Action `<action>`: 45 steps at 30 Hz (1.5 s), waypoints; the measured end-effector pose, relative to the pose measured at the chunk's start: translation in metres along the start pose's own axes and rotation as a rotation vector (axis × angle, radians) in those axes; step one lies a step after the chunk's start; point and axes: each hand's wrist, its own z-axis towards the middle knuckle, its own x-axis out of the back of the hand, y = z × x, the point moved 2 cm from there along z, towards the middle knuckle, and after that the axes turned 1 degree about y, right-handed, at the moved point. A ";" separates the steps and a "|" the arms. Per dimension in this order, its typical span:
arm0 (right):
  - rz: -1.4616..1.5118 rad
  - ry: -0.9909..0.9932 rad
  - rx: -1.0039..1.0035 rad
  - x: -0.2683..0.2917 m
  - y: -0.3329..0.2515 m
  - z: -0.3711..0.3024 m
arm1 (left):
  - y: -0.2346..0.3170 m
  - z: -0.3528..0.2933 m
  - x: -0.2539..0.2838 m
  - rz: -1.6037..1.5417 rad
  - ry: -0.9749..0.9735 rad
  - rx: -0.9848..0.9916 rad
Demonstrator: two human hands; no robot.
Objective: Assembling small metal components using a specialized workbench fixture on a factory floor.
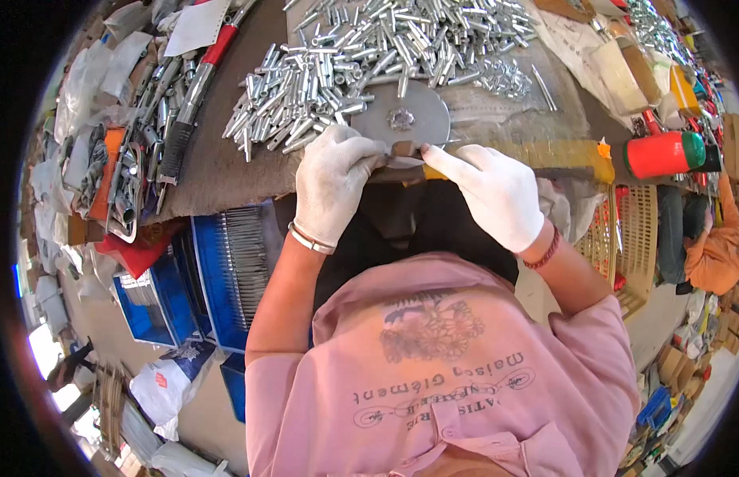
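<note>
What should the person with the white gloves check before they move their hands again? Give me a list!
1. Both gloves on: left hand and right hand are covered. Ok.
2. Grip on the small brown piece between the fingertips: both hands touch it. Ok.
3. Round metal disc lies flat just behind the hands. Ok.
4. Pile of silver metal pins within reach behind the disc. Ok.
5. Whether a pin is already in the piece: hidden by fingers. Cannot tell.

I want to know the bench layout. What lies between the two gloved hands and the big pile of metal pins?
In the head view, a round grey metal disc lies flat between the left hand, the right hand and the pin pile, its far edge touching the pins.
</note>
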 end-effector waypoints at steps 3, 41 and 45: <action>0.129 -0.052 -0.142 0.014 -0.001 0.008 | -0.002 -0.002 0.000 -0.011 -0.011 0.013; 0.914 -0.431 -0.650 -0.033 -0.057 0.000 | 0.028 -0.056 0.018 -0.645 0.215 0.802; 0.894 -0.092 -0.594 -0.025 -0.027 0.008 | -0.007 -0.101 0.070 -0.559 0.424 0.814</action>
